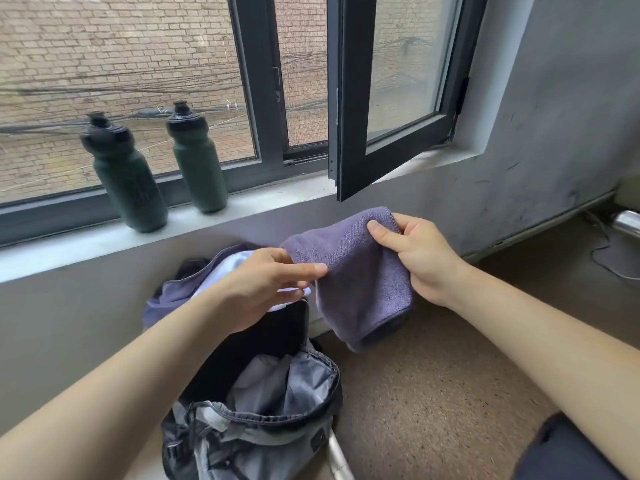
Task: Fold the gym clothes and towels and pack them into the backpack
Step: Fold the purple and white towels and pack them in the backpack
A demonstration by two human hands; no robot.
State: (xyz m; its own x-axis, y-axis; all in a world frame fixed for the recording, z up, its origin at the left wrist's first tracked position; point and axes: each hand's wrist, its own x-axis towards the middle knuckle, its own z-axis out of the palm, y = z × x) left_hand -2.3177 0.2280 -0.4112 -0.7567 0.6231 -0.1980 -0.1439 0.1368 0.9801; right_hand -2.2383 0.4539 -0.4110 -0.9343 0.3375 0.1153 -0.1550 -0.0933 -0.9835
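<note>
Above the open backpack I hold a folded purple towel in the air with both hands. My left hand pinches its left edge between thumb and fingertips. My right hand grips the upper right corner, with the thumb across the front and the fingers curled behind. The towel hangs doubled over, and its lower fold is clear of the floor. The backpack stands on the floor below my left forearm, its mouth wide and pale grey cloth showing inside. Behind my left hand lies a heap of clothes, a purple garment and a white one. Two dark green bottles stand upright on the windowsill.
</note>
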